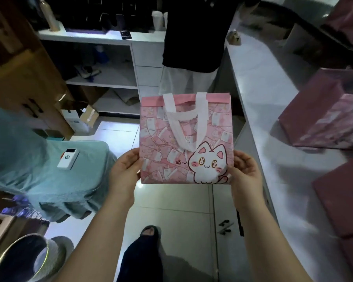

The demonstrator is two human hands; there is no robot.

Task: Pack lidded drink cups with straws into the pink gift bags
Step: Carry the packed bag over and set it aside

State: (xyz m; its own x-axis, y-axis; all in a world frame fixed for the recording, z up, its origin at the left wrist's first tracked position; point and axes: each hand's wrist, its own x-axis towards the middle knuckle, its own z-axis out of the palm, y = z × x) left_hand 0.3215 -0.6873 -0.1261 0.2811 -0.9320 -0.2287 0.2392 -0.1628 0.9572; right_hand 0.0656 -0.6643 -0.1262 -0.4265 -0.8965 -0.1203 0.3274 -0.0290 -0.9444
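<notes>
From the head camera, the job looks barely begun for this one: a pink bag with a cartoon cat on its front is held up in the air over the floor, just off the long edge of the bench, touching neither. It is flat and folded, its mouth closed at the top and its white handle lying down across the front, so I'd judge nothing is in it yet. The left hand grips the bag's left edge low down, the right hand the right edge at the same height; on each side the fingers are curled round the edge and clamped on it. No cup or straw is near the hands. Far back, on top of a shelf, stand what look like pale cups, too blurred to make out lids or straws. Other pink bags sit toward the bench's far side; I can't tell whether they are filled. What's left here, by my reckoning: open the bag out, stand it, fetch a cup with its straw and lower it in.
</notes>
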